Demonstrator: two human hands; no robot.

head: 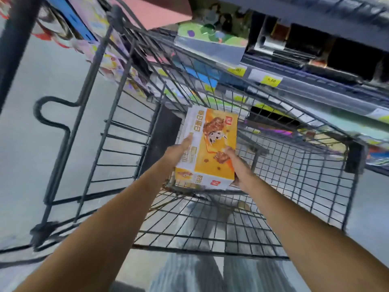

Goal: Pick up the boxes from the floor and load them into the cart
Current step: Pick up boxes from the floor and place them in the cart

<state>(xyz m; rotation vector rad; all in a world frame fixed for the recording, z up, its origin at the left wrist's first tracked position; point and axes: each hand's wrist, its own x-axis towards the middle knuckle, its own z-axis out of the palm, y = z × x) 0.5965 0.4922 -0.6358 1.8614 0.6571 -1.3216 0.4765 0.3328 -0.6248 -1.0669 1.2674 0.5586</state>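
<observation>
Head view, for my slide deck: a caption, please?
Both hands lower an orange box into a wire cart.

Smeared by motion blur: shelf goods at top, packaging print illegible. Yellow price tags too soft to read beyond some zeros. Box lettering not legible; its underside and far end hidden. Left hand palm pressed out of sight against box side; right hand fingers tucked beneath the box edge, unseen. Cart wheels and front cut off or hidden. Both arms cropped by bottom edge. Legs blurred behind the wire floor.
</observation>
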